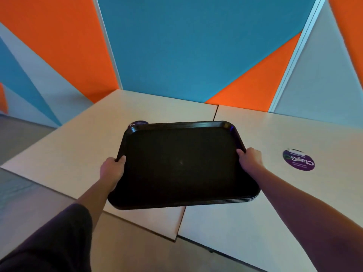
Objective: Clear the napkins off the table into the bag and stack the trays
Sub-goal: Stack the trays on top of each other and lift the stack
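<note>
A black tray (180,163) lies on top of a stack of black trays (249,199) in the middle of the pale table (78,146). My left hand (113,169) grips the top tray's left rim, thumb over the edge. My right hand (250,159) grips its right rim near the far corner. The stack's layered edges show at the near right corner. No napkins or bag are in view.
Two pale tabletops meet at a seam (215,112) under the trays. A round purple sticker (298,160) lies on the right table; another purple sticker (137,124) peeks out behind the tray's far left corner. Orange, blue and grey wall panels (196,46) stand behind.
</note>
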Available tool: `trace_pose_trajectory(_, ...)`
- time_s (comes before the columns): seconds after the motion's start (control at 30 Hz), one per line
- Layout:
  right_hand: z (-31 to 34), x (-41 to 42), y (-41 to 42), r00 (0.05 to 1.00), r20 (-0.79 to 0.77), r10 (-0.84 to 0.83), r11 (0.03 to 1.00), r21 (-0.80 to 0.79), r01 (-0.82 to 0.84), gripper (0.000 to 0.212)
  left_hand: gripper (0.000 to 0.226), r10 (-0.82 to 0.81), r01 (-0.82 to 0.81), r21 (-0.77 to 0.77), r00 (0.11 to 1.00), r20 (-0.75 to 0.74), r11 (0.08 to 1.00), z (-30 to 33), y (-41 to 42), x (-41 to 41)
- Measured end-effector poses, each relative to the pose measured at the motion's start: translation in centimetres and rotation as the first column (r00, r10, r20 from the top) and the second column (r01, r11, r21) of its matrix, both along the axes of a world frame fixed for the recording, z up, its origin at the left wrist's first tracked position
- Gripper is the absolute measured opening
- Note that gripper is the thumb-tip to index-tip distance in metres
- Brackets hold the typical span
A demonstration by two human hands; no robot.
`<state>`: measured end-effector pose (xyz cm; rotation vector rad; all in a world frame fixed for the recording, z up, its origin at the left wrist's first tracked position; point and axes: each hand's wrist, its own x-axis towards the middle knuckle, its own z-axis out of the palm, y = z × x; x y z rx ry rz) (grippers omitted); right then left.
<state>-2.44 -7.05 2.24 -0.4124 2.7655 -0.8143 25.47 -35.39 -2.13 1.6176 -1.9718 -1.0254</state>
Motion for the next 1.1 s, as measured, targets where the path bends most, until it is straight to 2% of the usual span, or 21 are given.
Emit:
trace_pose_trajectory(0.3, -1.8, 7.1, -14.6, 0.999, 0.018, -0.044, 0.996, -0.081, 0.045, 0.045, 0.029, 0.002, -0.002, 0.005, 0.999, -0.036, 1.0, 1.9, -15.0, 7.7)
trace_pose_trajectory(0.5, -2.8, 10.2, -22.3, 0.995, 0.027, -0.099, 0.991, -0.086, 0.101, 0.045, 0.023, -0.044, 0.043, -0.022, 0.999, -0.019, 0.999, 3.6, -24.2, 9.4)
trace_pose_trajectory(0.7, -3.4, 9.2, -30.2, 0.992, 0.014, -0.128, 0.989, -0.076, 0.128, 0.042, 0.021, -0.057, 0.057, -0.009, 0.998, -0.027, 0.998, 2.2, -32.3, 8.2)
trace_pose_trajectory(0.9, -4.5, 6.3, -37.7, 0.989, -0.001, -0.145, 0.988, -0.061, 0.144, 0.043, 0.038, -0.055, 0.054, -0.039, 0.998, -0.018, 0.998, 1.2, -39.7, 5.3)
trace_pose_trajectory(1.1, -4.7, 4.7, -43.6, 0.982, 0.012, -0.191, 0.981, -0.037, 0.191, 0.044, 0.037, -0.114, 0.115, -0.055, 0.993, 0.007, 0.992, 1.5, -46.6, 2.3)
